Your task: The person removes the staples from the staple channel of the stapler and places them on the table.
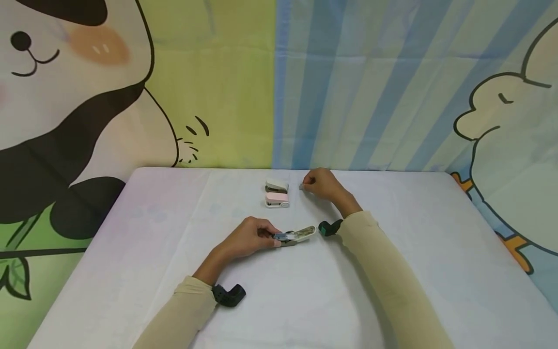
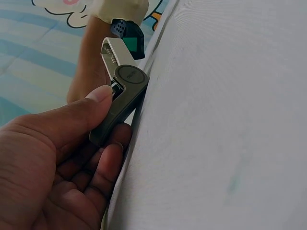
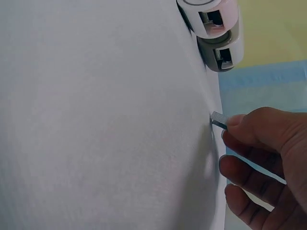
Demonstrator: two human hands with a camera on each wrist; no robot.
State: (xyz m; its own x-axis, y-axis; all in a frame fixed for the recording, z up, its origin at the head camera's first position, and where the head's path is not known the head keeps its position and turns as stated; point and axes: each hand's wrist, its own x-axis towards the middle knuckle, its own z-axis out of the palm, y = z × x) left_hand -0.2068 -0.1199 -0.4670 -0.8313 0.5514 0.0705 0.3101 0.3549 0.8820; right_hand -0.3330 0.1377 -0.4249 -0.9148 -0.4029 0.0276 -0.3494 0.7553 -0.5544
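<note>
My left hand (image 1: pixel 249 238) grips a small grey and white stapler (image 2: pixel 120 98) between thumb and fingers. The stapler is hinged wide apart, its white top swung back away from the hand, as the left wrist view shows. Farther back on the table, my right hand (image 1: pixel 326 185) pinches a short strip of staples (image 3: pixel 219 120) between thumb and index finger. That strip is at the tabletop in the right wrist view; whether it touches the cloth I cannot tell. The other right fingers are loosely bent beneath it.
Left of the right hand, a pink and white stapler (image 1: pixel 277 199) stands with a white and grey stapler (image 1: pixel 276 185) just behind it. A white cloth covers the table (image 1: pixel 174 213). Behind its far edge hangs a printed cartoon curtain (image 1: pixel 348 87).
</note>
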